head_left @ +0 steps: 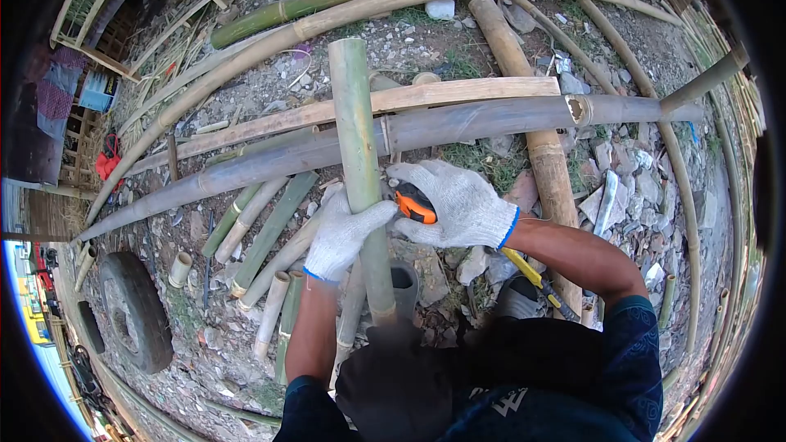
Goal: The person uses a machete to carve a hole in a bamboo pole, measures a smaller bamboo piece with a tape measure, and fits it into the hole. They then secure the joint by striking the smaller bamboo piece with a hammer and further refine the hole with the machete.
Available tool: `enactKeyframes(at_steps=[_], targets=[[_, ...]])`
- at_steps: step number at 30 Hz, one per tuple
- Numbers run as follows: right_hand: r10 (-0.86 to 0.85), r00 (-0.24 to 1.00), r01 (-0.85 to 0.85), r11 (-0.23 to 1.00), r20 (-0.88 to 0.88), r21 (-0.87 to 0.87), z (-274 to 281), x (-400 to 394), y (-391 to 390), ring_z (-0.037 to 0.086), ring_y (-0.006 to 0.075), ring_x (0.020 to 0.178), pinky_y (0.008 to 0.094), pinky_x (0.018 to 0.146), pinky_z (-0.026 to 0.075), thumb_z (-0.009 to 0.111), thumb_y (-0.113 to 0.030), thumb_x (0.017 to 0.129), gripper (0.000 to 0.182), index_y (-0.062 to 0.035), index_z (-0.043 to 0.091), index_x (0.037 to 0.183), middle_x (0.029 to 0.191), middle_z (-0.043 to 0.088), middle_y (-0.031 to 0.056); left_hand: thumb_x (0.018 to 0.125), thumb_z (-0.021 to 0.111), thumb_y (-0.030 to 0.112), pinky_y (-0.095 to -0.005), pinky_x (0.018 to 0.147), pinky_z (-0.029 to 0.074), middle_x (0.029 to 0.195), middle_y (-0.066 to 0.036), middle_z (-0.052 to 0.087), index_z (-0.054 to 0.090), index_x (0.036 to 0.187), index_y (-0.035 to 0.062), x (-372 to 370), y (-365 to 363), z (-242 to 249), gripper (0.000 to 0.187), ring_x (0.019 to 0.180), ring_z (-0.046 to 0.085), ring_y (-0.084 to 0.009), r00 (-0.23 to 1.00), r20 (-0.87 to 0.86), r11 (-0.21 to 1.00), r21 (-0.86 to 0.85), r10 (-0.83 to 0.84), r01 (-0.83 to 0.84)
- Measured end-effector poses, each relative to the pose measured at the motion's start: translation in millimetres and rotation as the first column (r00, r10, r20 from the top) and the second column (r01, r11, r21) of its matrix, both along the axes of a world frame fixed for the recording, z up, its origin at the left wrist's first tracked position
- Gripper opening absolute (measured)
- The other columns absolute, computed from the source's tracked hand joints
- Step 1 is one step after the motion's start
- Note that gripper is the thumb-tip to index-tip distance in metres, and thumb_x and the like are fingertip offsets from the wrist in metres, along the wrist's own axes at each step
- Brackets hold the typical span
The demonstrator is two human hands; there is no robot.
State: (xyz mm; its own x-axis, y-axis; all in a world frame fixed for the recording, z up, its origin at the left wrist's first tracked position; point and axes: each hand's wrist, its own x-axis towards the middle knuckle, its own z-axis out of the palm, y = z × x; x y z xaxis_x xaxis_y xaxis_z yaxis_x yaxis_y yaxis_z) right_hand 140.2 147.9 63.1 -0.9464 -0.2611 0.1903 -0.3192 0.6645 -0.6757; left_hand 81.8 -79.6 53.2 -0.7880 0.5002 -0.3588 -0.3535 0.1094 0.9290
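My left hand [348, 229], in a white knitted glove, is closed around a green bamboo piece [354, 123] that stands tilted in front of my body. The gloved right hand [463, 203] is wrapped around an orange and black tape measure [416, 203], close to the bamboo's right side. No drawn-out tape can be made out. Behind both hands, a long grey bamboo pole [483, 119] lies across the view, with the green piece in front of it. The lower end of the green piece is partly hidden near my body.
Several cut bamboo pieces [274, 225] lie at the left on rubble ground. An old tyre [133, 311] is farther left. A yellow and black tool [536, 278] lies below my right forearm. A thick brown bamboo pole [548, 164] and a wooden plank [458, 92] are beyond.
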Motion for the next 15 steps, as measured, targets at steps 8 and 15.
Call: enactKeyframes(at_steps=[8,15], targets=[[-0.001,0.972,-0.007,0.999,0.236,0.035,-20,16,31,0.064,0.0372,0.116,0.0493,0.094,0.057,0.064,-0.029,0.098,0.047,-0.0154,0.062,0.143,0.122,0.062,0.0169,0.087,0.081,0.008,-0.0357,0.075,0.061,0.107,-0.008,0.067,0.057,0.131,0.0017,-17,-26,0,0.05,0.083,0.07,-0.0208,0.985,0.115,0.96,0.234,0.129,-0.153],[0.102,0.678,-0.025,0.993,0.728,-0.116,-89,47,75,0.067,0.0285,0.105,0.0407,0.095,0.051,0.054,-0.037,0.106,0.034,-0.0097,0.069,0.119,0.107,0.071,0.0148,0.092,0.081,0.03,-0.0409,0.073,0.062,0.105,-0.01,0.064,0.052,0.137,0.0044,-40,-90,19,0.06,0.087,0.068,-0.0244,0.887,-0.004,0.831,0.353,0.461,-0.43]])
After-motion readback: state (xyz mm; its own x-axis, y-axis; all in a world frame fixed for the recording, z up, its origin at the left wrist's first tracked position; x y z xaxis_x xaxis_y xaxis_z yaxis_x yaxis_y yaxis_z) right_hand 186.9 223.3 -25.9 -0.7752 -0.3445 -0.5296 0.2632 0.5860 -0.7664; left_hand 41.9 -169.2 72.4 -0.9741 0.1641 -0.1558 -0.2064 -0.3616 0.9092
